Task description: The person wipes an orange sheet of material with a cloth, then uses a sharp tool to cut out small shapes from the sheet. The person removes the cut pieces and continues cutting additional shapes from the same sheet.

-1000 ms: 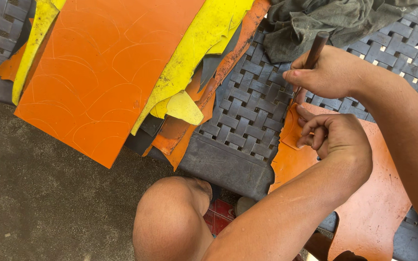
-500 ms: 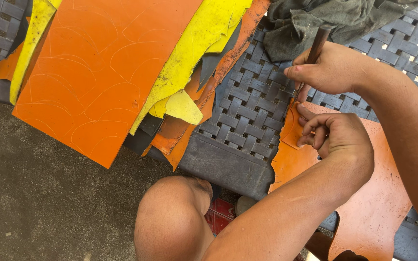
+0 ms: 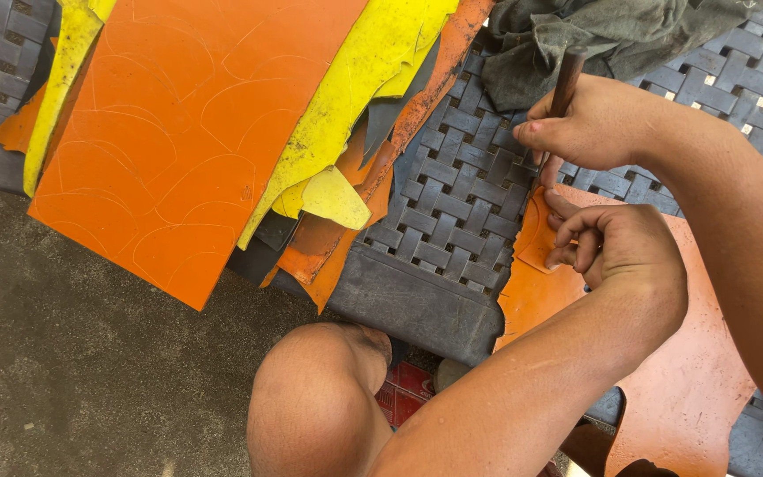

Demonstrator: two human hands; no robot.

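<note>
Now: cutting orange sheet (image 3: 664, 380) w/ knife (image 3: 567, 81) on woven table (image 3: 452, 203).
R hand (image 3: 598, 124) clenched round knife handle, blade hidden behind the hand. L hand (image 3: 624, 252), fingers curled, pins sheet's edge just beside cut. Judgement: keep L fingertips off the blade's line, press sheet flat, pull steady along the curve. Spare orange/yellow sheets (image 3: 196, 141) lie well apart.
</note>
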